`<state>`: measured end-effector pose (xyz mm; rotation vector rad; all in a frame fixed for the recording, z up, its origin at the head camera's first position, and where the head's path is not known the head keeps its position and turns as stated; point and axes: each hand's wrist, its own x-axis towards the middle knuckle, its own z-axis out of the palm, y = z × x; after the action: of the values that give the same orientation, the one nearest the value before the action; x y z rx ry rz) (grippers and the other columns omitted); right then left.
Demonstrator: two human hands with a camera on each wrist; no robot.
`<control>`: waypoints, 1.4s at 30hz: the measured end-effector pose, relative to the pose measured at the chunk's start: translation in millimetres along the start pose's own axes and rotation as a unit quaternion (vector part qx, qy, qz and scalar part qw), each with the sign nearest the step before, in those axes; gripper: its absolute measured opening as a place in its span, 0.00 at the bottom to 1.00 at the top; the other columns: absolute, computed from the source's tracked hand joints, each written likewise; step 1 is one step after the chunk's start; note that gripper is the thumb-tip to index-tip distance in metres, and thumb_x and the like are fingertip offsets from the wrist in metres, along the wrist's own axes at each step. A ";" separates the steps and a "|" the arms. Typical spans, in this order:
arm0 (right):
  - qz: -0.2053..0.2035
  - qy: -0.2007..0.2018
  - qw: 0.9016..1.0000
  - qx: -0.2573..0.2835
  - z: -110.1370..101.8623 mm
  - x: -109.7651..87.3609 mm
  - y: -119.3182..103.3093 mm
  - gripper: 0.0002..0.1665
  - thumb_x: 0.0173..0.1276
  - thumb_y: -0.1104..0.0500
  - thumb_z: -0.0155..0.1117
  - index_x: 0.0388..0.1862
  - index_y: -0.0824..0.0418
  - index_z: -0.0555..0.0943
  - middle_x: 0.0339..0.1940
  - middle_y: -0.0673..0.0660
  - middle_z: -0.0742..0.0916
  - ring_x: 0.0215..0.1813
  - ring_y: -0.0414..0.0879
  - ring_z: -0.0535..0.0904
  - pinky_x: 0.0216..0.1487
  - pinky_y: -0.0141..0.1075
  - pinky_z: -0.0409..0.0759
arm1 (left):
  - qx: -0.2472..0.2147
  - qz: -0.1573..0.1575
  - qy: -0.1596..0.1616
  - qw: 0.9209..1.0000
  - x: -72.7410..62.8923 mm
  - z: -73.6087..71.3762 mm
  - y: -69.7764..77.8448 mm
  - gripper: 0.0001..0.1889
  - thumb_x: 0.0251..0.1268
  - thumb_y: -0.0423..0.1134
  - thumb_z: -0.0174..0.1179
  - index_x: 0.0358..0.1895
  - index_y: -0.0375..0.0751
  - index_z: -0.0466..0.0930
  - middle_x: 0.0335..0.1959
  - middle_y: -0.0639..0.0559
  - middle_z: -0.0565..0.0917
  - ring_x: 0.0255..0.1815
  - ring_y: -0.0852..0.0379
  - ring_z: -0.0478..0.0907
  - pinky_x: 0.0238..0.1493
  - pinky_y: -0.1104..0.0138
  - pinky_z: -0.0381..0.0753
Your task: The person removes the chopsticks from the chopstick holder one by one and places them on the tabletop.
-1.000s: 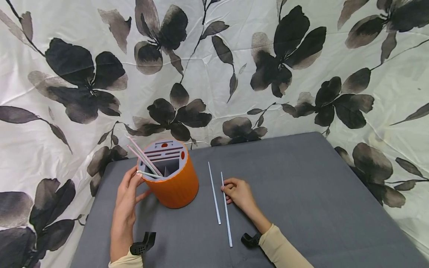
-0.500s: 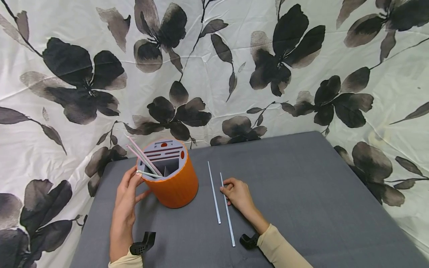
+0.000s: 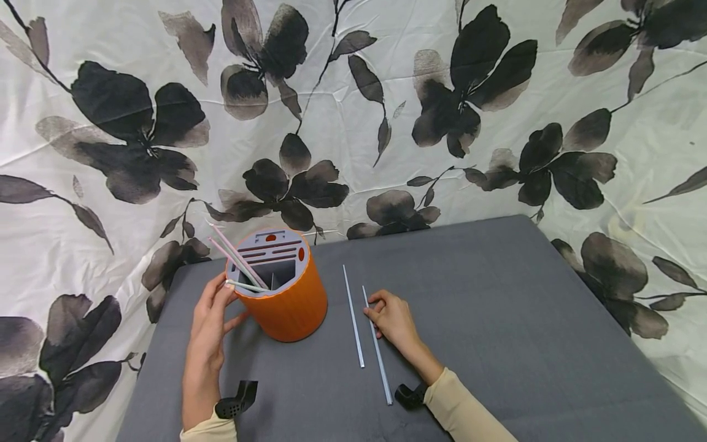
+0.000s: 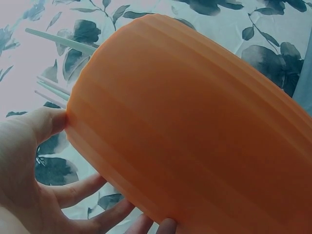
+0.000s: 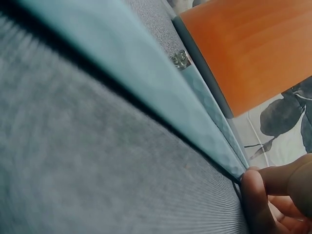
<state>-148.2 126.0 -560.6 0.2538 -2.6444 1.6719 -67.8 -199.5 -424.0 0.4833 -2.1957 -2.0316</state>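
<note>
An orange cylindrical desk organizer with a grey slotted top stands on the table's left. My left hand rests against its left side, thumb at the rim in the left wrist view and fingers spread along the wall. Pink and pale green sticks lean out of the top compartment. To the right, my right hand pinches a long, thin, pale blue stick between thumb and fingertips, near its far part. A second pale blue stick lies just left of it, between it and the organizer.
The grey cloth-covered table stretches away to the right. Behind it hangs a white curtain with dark flower prints. Black wrist cameras sit on both wrists.
The near end of the pinched stick has swung to the right, widening its gap from the other stick. My left hand and the organizer stay put.
</note>
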 end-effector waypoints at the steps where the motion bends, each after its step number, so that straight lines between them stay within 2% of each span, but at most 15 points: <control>1: 0.003 -0.001 1.000 0.003 -0.5 0.3 -0.1 0.11 0.65 0.66 0.76 0.44 0.66 0.84 0.19 0.54 0.84 0.09 0.36 0.75 0.13 0.34 0.77 | 0.000 -0.001 0.000 1.000 0.1 0.2 0.1 0.29 0.83 0.56 0.50 0.80 0.55 0.63 0.66 0.64 0.72 0.64 0.61 0.71 0.50 0.68 0.87; 9: 0.023 -0.012 0.999 0.030 -4.7 2.0 -5.3 0.09 0.68 0.65 0.74 0.45 0.65 0.85 0.21 0.56 0.84 0.12 0.38 0.78 0.15 0.35 0.80 | 0.003 -0.006 0.005 1.000 -0.3 1.3 3.4 0.29 0.82 0.57 0.50 0.80 0.54 0.63 0.66 0.64 0.72 0.63 0.62 0.72 0.50 0.68 0.87; 14: 0.003 -0.012 0.998 0.054 -6.5 2.9 -14.6 0.06 0.73 0.63 0.69 0.45 0.64 0.86 0.23 0.59 0.86 0.15 0.45 0.80 0.17 0.34 0.80 | 0.002 -0.012 0.005 1.000 -0.7 1.6 4.2 0.30 0.82 0.57 0.50 0.80 0.55 0.62 0.67 0.64 0.72 0.64 0.63 0.72 0.50 0.69 0.87; 17: -0.030 -0.016 0.997 0.076 -6.6 3.6 -20.1 0.09 0.76 0.62 0.67 0.50 0.66 0.86 0.27 0.64 0.87 0.18 0.53 0.82 0.19 0.33 0.81 | 0.000 -0.013 0.005 1.000 -0.4 2.1 4.0 0.29 0.82 0.57 0.50 0.80 0.55 0.62 0.67 0.63 0.72 0.64 0.63 0.71 0.50 0.69 0.86; 20: -0.075 -0.023 0.992 0.098 -6.3 3.9 -26.1 0.13 0.76 0.62 0.67 0.55 0.66 0.85 0.36 0.66 0.89 0.27 0.57 0.86 0.25 0.34 0.84 | -0.001 -0.013 0.006 1.000 0.3 3.1 3.7 0.29 0.82 0.57 0.50 0.80 0.55 0.63 0.67 0.63 0.72 0.64 0.62 0.72 0.50 0.68 0.86; 24: -0.148 -0.036 0.984 0.095 -4.7 4.3 -37.2 0.18 0.75 0.61 0.69 0.60 0.64 0.83 0.52 0.61 0.88 0.49 0.54 0.87 0.47 0.44 0.89 | -0.002 -0.011 0.007 1.000 0.5 3.7 3.7 0.29 0.82 0.57 0.50 0.80 0.55 0.63 0.67 0.62 0.72 0.64 0.62 0.72 0.50 0.69 0.87; 26: -0.183 -0.042 0.979 0.079 -3.6 4.9 -44.0 0.20 0.75 0.60 0.69 0.63 0.61 0.82 0.57 0.57 0.86 0.58 0.51 0.84 0.58 0.49 0.86 | 0.000 -0.012 0.007 1.000 0.2 3.4 4.0 0.29 0.82 0.57 0.50 0.80 0.55 0.63 0.67 0.63 0.72 0.64 0.62 0.72 0.49 0.69 0.87; 28: -0.211 -0.052 0.974 0.071 -3.0 5.5 -51.6 0.21 0.75 0.59 0.69 0.65 0.58 0.81 0.60 0.54 0.85 0.62 0.49 0.82 0.64 0.52 0.82 | 0.001 -0.012 0.007 1.000 0.0 3.4 4.5 0.29 0.82 0.57 0.50 0.80 0.55 0.63 0.67 0.63 0.72 0.64 0.63 0.72 0.49 0.69 0.87; 33: -0.258 -0.065 0.962 0.058 -2.0 6.8 -71.9 0.22 0.77 0.56 0.67 0.68 0.50 0.79 0.67 0.52 0.82 0.69 0.47 0.77 0.70 0.46 0.78 | 0.003 -0.012 0.008 1.000 0.4 4.3 6.0 0.29 0.82 0.57 0.50 0.80 0.56 0.63 0.67 0.63 0.72 0.64 0.62 0.72 0.50 0.68 0.86; 39: -0.294 -0.062 0.952 0.058 0.4 8.8 -93.1 0.25 0.77 0.56 0.67 0.70 0.52 0.77 0.73 0.55 0.78 0.77 0.46 0.71 0.78 0.48 0.70 | 0.002 -0.017 0.009 1.000 0.1 4.2 6.4 0.30 0.82 0.57 0.50 0.81 0.55 0.61 0.69 0.62 0.71 0.64 0.63 0.72 0.50 0.68 0.87; 42: -0.315 -0.061 0.945 0.061 1.2 10.4 -104.5 0.27 0.76 0.56 0.67 0.72 0.51 0.76 0.75 0.53 0.77 0.78 0.45 0.70 0.78 0.48 0.69 | 0.002 -0.017 0.009 1.000 -0.1 4.0 5.9 0.31 0.82 0.57 0.50 0.81 0.55 0.61 0.69 0.62 0.70 0.64 0.63 0.71 0.50 0.69 0.87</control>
<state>-143.9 79.7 -466.5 1.0989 -2.1667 1.6134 -69.8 -195.4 -418.6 0.5409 -2.1967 -2.0320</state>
